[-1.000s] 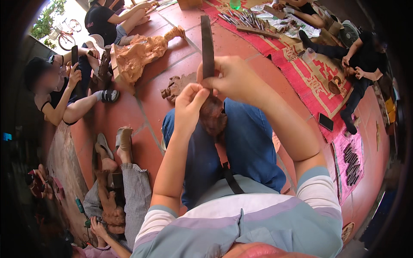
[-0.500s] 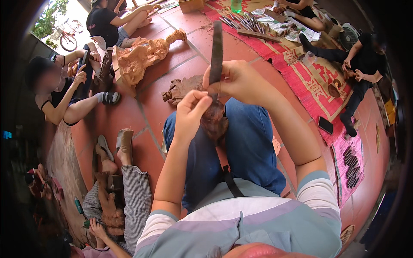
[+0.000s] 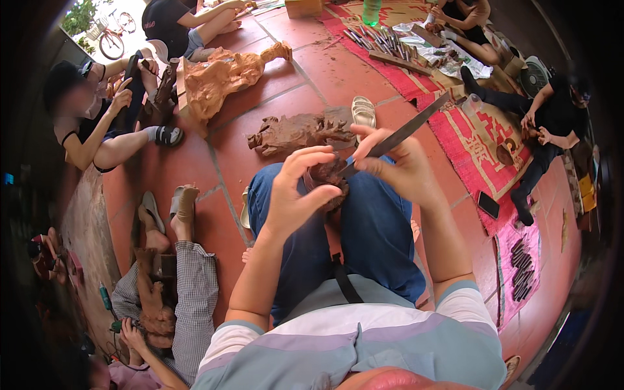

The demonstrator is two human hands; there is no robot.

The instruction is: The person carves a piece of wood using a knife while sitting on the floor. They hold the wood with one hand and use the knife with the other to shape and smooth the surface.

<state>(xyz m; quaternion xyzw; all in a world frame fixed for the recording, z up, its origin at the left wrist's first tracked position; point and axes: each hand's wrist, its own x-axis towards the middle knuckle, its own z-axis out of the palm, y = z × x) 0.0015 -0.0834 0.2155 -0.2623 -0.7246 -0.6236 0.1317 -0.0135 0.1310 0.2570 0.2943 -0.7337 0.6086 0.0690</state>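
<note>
The right hand [image 3: 395, 164] pinches a long, flat, dark-grey metal file [image 3: 413, 127]; the left hand [image 3: 300, 188], fingers parted, curves beside the dark-brown wooden carving [image 3: 333, 171] between blue-denim knees [image 3: 372, 224], best steadied firmly there.

Carving [image 3: 336, 195] between knees [image 3: 380, 218]; second carving [image 3: 299, 133] on floor [image 3: 188, 169] ahead, sandal [image 3: 363, 112] at its right end; statue [image 3: 224, 78] beyond, left; phone [image 3: 488, 205] on mat [image 3: 448, 140], right.

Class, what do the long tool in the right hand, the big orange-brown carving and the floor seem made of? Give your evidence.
Tool: probably metal, dull dark grey; it is thin, flat and long-edged.
Orange-brown carving: likely wood, perhaps lightly sheened; warm colour and cut-looking folds suggest it, but clay isn't excluded.
Floor: seemingly fired-clay tiles, fairly smooth; reddish, with grey joints.
</note>
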